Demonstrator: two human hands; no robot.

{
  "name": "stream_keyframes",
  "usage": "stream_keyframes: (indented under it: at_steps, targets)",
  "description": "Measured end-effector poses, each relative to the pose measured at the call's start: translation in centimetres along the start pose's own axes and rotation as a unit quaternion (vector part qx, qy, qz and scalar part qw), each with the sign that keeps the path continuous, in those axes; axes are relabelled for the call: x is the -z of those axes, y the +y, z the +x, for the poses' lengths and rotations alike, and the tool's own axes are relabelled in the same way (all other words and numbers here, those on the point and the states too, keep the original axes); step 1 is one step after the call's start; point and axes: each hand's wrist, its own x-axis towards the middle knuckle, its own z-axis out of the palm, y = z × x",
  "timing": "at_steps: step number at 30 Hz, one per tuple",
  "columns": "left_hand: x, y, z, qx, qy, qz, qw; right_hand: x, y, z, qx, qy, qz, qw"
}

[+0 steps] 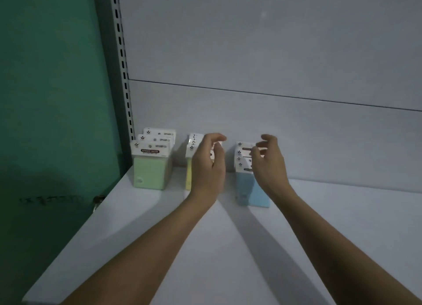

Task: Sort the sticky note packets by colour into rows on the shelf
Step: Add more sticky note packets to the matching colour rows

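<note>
Three rows of sticky note packets stand upright at the back of the white shelf (228, 247). The green row (150, 174) is at the far left, the yellow row (188, 177) in the middle, the blue row (247, 190) to the right. My left hand (209, 161) is over the yellow row, fingers curled around the white header cards, hiding most of that row. My right hand (268, 161) is at the blue row's header cards with fingers curled and apart; whether it grips a packet I cannot tell.
A grey back panel (274, 53) rises behind the rows. A slotted metal upright (123, 65) runs along the left side, with a green wall (50, 87) beyond it. The shelf's left edge runs diagonally toward the lower left.
</note>
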Motion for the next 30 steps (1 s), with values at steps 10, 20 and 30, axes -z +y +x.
stream_keyframes:
  at_steps: [10, 20, 30]
  targets:
    - [-5.6, -3.5, -3.6, 0.233, -0.177, 0.071, 0.954, 3.3, 8.1, 1.0, -0.154, -0.286, 0.075, 0.943]
    - [-8.1, -5.7, -1.9, 0.254, -0.144, 0.072, 0.954, 1.4, 10.1, 2.1, -0.084, -0.172, 0.066, 0.979]
    - [-8.8, -5.7, -2.4, 0.215, -0.143, 0.099, 0.961, 0.6, 10.0, 1.8, -0.002, -0.123, 0.023, 0.992]
